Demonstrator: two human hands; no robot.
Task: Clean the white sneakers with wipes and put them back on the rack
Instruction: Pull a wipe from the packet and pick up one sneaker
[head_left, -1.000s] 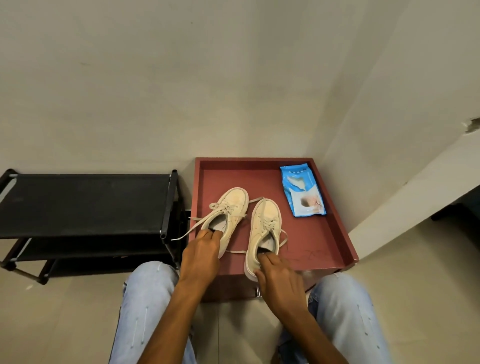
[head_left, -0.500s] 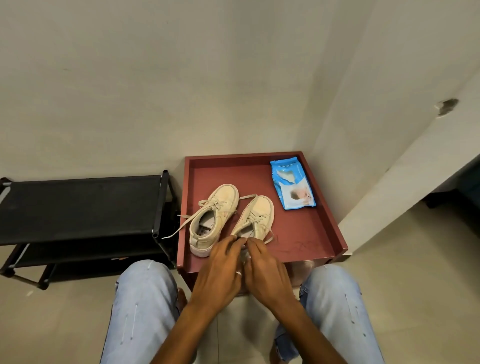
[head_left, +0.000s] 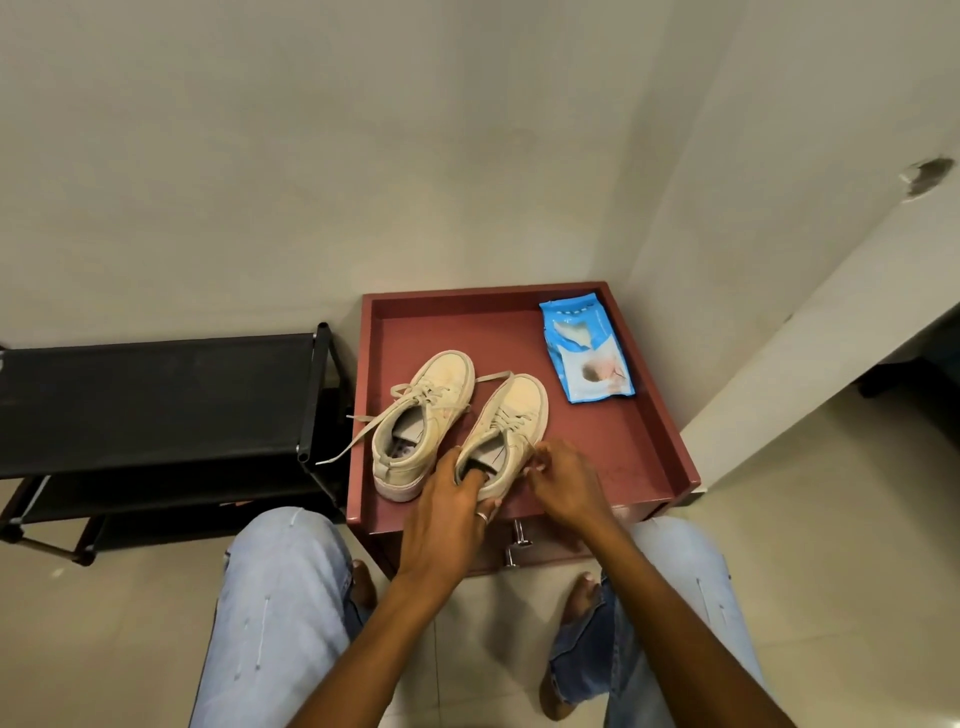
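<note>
The front-left part of the red-brown square table top with a raised rim (head_left: 618, 447) is taken up by the left-side cream-white lace-up sneaker (head_left: 447, 376) and the right-side cream-white lace-up sneaker (head_left: 522, 402), set close together. The right-side sneaker's heel is gripped by the left hand (head_left: 447, 519) and its outer flank is pinched by the right hand (head_left: 566, 483), so the front approach is blocked there. The back right corner is occupied by a flat blue plastic wipes packet (head_left: 587, 353). Bare surface is left behind the toes and along the right rim. A loose pale lace (head_left: 343, 444) is draped over the left rim toward the black fabric-shelved rack (head_left: 156, 400). Reach beyond is closed off by the pale back wall (head_left: 311, 156) and the pale side wall (head_left: 753, 208).
</note>
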